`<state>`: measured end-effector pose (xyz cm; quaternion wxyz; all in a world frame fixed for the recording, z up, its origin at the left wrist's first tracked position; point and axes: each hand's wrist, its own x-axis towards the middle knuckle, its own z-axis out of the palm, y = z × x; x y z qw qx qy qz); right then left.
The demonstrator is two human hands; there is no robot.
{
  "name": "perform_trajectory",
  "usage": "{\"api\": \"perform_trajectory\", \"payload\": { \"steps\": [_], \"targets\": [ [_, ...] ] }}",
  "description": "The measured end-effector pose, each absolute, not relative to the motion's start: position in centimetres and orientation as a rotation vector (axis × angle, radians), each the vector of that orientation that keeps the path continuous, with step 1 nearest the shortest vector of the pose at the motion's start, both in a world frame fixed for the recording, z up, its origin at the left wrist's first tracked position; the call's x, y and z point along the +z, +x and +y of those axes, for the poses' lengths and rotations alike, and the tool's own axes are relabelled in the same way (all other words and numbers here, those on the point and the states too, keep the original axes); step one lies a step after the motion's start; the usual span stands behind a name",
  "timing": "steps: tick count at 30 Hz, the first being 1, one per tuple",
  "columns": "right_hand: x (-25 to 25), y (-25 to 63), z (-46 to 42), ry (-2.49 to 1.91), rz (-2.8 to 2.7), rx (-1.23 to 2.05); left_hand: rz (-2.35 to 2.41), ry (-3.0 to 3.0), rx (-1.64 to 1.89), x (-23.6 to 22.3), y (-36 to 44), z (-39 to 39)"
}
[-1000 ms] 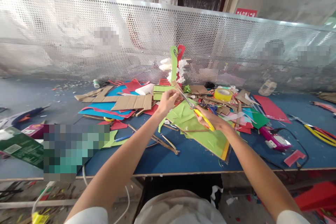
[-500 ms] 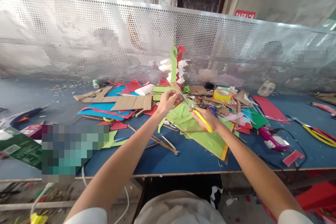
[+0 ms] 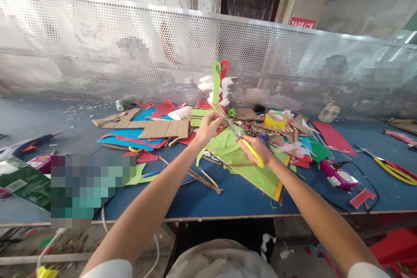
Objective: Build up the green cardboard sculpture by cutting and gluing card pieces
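Note:
My left hand is closed in a pinch on a small strip of brown cardboard. My right hand grips yellow-handled scissors, whose blades reach up and left to the strip. Whether the blades are parted is too small to tell. Just behind stands a paper craft with a curved light-green piece, a red piece and white tufts. Beneath my right hand lie light-green sheets and cut scraps.
Cardboard pieces and blue sheets lie left of centre. Yellow tape, a red sheet, a purple power strip and yellow-red pliers are to the right. A perforated metal screen borders the table's back.
Both hands stay at almost the same place, with the scissors still at the cardboard strip. The whole view has shifted slightly.

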<state>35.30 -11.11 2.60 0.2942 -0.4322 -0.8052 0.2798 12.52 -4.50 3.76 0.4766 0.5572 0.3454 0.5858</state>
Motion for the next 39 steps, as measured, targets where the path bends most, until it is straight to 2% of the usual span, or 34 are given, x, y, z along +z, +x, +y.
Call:
{"api": "perform_trajectory", "payload": {
  "steps": [8,17,25,39],
  "targets": [
    [2.7,35.4,-11.4,-1.158,-2.130,0.714,0.818,1.414,1.407,3.8,12.3,-4.4],
    [2.7,35.7,-11.4,-1.124,-2.164,0.955,0.789,1.538,1.437,4.8,10.5,-4.4],
    [2.9,34.6,-12.0,-1.168,-2.207,0.785,0.788,1.490,1.413,5.2,10.0,-4.2],
    [3.1,34.5,-12.4,-1.151,-2.225,0.709,0.798,1.680,1.463,5.8,9.4,-4.3]
  ]
}}
